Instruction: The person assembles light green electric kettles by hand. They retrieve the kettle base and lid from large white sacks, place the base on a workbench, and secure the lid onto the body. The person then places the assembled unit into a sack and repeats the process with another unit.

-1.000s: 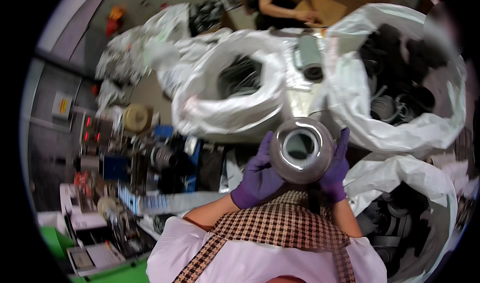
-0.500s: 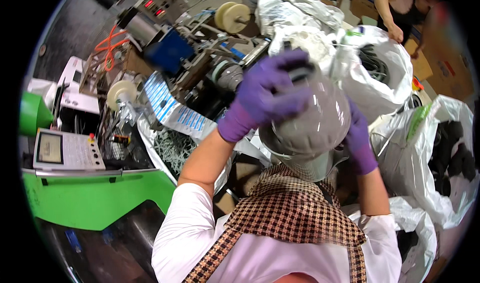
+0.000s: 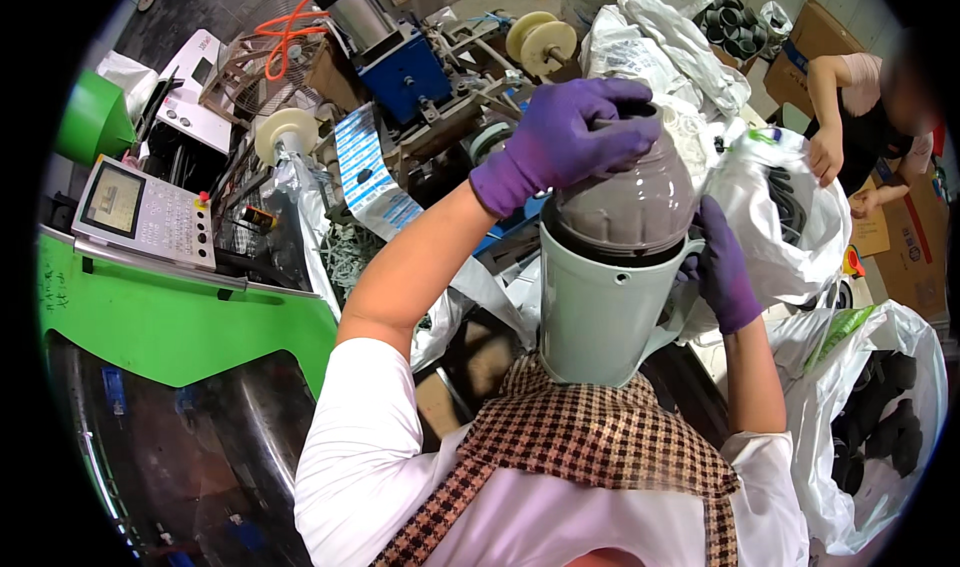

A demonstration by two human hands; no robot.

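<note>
A pale grey-green jug (image 3: 603,317) with a side handle stands upright in front of my checked apron. A glossy, see-through grey bottle-shaped liner (image 3: 630,207) sits partly inside it, its rounded shoulder and neck rising above the jug's dark rim. My left hand (image 3: 590,132), in a purple glove, is closed around the liner's neck from above. My right hand (image 3: 722,267), also gloved in purple, is closed around the jug's handle, with some fingers hidden behind it. The liner's lower part is hidden inside the jug.
Left stand a green machine panel (image 3: 180,307) and a control console (image 3: 145,212). Ahead is a machine with a blue block (image 3: 405,77) and spools (image 3: 540,42). White sacks of dark parts (image 3: 780,192) (image 3: 920,342) flank my right. A co-worker's hand (image 3: 826,154) touches one sack.
The view has swung, showing more of the jug. My left fingers have closed around the liner's neck, where they were blurred before. The liner now stands in the jug's mouth.
</note>
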